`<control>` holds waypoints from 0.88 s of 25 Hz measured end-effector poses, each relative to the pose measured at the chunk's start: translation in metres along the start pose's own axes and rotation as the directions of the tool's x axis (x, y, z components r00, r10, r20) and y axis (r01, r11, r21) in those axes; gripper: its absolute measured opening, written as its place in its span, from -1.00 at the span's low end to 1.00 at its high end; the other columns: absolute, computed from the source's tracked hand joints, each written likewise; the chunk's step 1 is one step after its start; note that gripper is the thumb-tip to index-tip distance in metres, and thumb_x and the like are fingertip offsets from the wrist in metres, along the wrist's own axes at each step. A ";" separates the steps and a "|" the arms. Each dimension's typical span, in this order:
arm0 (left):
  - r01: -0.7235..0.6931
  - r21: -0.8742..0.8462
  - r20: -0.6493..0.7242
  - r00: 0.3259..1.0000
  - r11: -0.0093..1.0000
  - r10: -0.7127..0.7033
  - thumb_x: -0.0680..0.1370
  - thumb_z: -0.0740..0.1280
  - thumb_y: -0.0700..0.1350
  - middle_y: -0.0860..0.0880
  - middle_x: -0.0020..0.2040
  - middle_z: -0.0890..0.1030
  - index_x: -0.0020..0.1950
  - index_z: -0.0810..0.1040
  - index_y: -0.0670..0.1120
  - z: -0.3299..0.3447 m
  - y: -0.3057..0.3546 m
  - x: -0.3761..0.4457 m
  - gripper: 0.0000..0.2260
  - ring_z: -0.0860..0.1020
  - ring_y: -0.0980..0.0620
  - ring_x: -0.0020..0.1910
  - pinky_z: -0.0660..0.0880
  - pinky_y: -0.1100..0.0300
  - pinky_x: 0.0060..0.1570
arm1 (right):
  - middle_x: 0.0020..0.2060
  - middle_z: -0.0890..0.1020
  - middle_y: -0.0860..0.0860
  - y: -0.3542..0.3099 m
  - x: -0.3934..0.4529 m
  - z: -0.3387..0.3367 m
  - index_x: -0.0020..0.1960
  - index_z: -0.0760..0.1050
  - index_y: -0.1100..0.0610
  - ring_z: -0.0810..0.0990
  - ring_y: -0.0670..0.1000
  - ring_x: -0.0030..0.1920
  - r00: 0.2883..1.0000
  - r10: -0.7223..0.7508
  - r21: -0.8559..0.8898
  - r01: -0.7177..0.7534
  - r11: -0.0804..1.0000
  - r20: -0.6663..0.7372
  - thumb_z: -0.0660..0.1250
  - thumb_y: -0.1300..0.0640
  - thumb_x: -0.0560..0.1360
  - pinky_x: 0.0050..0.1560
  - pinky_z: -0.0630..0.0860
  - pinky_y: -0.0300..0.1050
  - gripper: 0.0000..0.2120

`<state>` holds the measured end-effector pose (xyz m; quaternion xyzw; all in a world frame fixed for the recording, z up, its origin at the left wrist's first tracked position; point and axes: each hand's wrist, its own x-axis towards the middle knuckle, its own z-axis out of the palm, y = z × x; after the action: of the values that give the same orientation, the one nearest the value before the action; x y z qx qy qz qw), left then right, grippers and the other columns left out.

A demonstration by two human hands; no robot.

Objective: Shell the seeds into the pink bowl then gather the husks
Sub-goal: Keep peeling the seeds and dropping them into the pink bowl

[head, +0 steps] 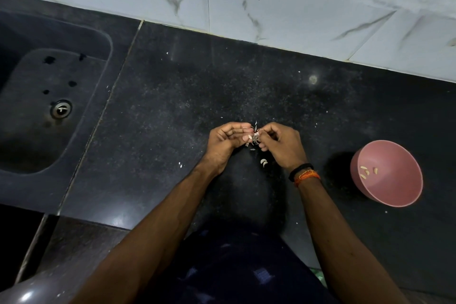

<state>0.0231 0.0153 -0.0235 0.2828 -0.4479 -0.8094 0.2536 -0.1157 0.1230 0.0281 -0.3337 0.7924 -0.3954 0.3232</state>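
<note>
Over the middle of the black counter, my left hand (pixel 225 142) and my right hand (pixel 281 145) meet fingertip to fingertip. Together they pinch a small pale seed (pixel 255 135), with thin husk slivers sticking up from it. Two pale seeds (pixel 264 162) lie on the counter just under my right hand. A few husk flakes (pixel 249 147) are scattered beneath my fingers. The pink bowl (pixel 404 187) stands to the right, tilted toward me, with several shelled kernels (pixel 368 171) inside.
A dark sink (pixel 49 96) with a metal drain (pixel 61 108) takes up the left side. A white marbled tile wall (pixel 271 7) runs along the back. Tiny husk specks dot the black counter (pixel 172 106). The counter's front edge is near my body.
</note>
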 end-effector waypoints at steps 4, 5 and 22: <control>0.006 -0.010 -0.013 1.000 1.000 -0.006 0.45 0.41 -0.47 -0.23 0.04 0.69 0.16 0.62 -0.29 -0.001 0.000 0.000 -0.70 0.66 -0.11 0.04 0.59 0.02 0.18 | -0.29 0.70 -0.04 0.002 0.000 -0.002 -0.06 0.66 0.15 0.70 -0.06 -0.30 1.000 -0.001 0.001 0.001 1.000 -0.007 0.44 0.19 0.55 -0.21 0.65 -0.18 -0.96; 0.009 -0.018 -0.019 1.000 1.000 -0.009 0.45 0.40 -0.47 -0.22 0.03 0.69 0.16 0.62 -0.29 0.000 0.000 -0.001 -0.70 0.67 -0.10 0.03 0.60 0.04 0.17 | -0.27 0.70 -0.03 0.002 0.000 -0.002 -0.05 0.66 0.14 0.70 -0.06 -0.30 1.000 -0.002 -0.003 0.002 1.000 -0.005 0.47 0.19 0.54 -0.21 0.66 -0.18 -0.97; 0.053 -0.093 -0.061 0.996 0.994 -0.059 0.45 0.40 -0.46 -0.20 0.01 0.69 0.17 0.60 -0.30 0.000 0.004 -0.001 -0.70 0.67 -0.11 0.04 0.62 0.03 0.13 | -0.13 0.73 0.10 0.002 0.000 0.008 0.00 0.64 0.22 0.75 0.01 -0.11 0.998 0.043 0.152 -0.048 0.987 0.035 0.28 0.44 0.56 -0.04 0.70 -0.06 -0.78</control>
<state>0.0248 0.0141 -0.0200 0.3088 -0.3943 -0.8264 0.2576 -0.1100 0.1205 0.0229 -0.2958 0.7619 -0.4422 0.3693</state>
